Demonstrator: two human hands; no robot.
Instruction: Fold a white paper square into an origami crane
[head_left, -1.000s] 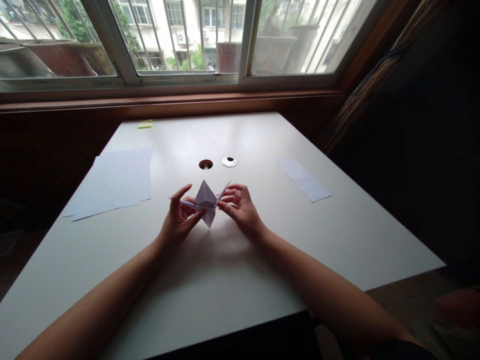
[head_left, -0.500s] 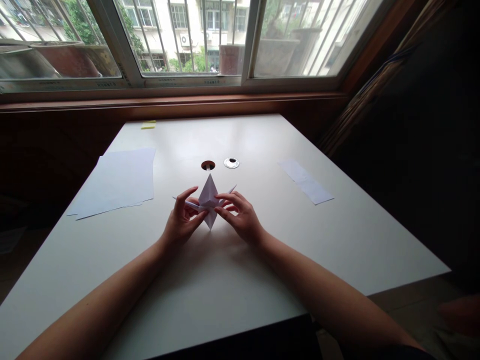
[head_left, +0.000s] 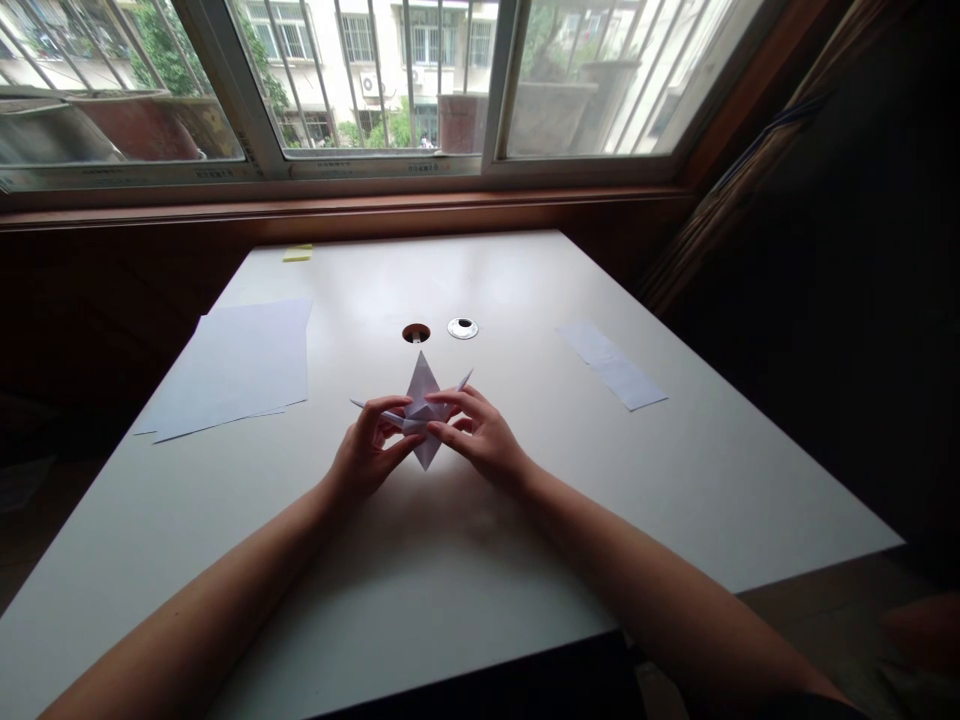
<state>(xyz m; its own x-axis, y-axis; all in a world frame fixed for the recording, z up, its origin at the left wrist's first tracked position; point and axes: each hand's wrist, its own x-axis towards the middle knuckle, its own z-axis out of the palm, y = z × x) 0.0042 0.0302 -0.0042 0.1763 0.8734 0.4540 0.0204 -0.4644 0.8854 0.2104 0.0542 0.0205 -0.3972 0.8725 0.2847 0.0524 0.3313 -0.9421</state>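
A folded white origami crane is held between my two hands over the middle of the desk. Two wide points stick out from it, one away from me and one toward me, and a thin point sticks out on either side. My left hand pinches its left side, thumb below and index finger on top. From the right, my right hand grips it with thumb and fingers near the centre. Fingers hide parts of the folded body.
White paper sheets lie on the left of the white desk. Two narrow paper strips lie on the right. Beyond the crane are a cable hole and a round metal cover. A yellow sticky note lies near the back edge.
My left index finger, raised before, has come down onto the crane. The crane has shifted slightly right and toward me, and my right hand stays close to where it was.
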